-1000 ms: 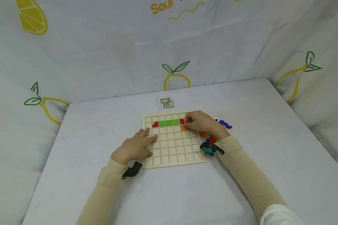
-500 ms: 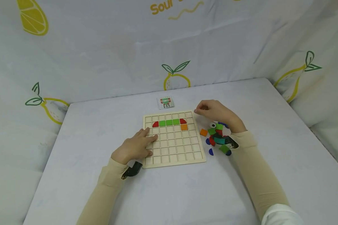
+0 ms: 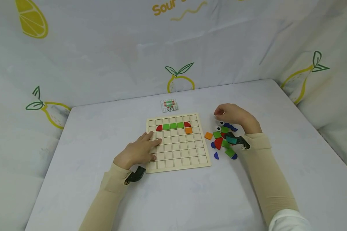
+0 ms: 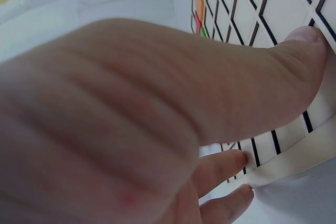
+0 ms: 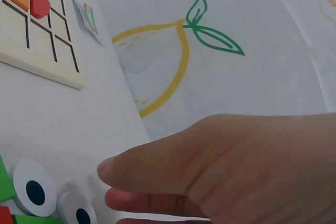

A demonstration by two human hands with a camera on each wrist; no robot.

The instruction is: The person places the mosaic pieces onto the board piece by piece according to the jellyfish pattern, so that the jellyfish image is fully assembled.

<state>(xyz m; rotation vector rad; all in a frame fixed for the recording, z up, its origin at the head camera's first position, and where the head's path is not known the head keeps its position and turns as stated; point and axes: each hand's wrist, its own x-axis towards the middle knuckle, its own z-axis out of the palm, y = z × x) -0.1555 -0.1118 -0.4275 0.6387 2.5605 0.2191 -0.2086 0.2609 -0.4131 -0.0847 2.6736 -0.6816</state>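
My left hand (image 3: 136, 151) rests with spread fingers on the left edge of a wooden grid board (image 3: 173, 166). In the left wrist view, its thumb (image 4: 299, 72) presses down on the grid. Set into the board's upper part is a row with a red piece (image 3: 159, 127) at each end and green squares (image 3: 173, 125) between. An orange square (image 3: 188, 130) lies below the right end. My right hand (image 3: 232, 114) hovers past the board's right side, fingers loosely bent and holding nothing. Two white eye pieces (image 5: 34, 187) lie just below its fingertips.
Loose pieces lie heaped right of the board: a red piece (image 3: 218, 143), green squares (image 3: 229, 152), blue half-rounds (image 3: 216, 156), a wavy blue piece (image 3: 231, 127) and an orange square (image 3: 208, 136). A small picture card (image 3: 169, 105) lies behind the board, before a lemon-print curtain (image 3: 104, 57).
My right hand has left the orange square on the board and moved right, over the loose pieces, uncovering the red piece at the row's right end. The left hand has stayed put.
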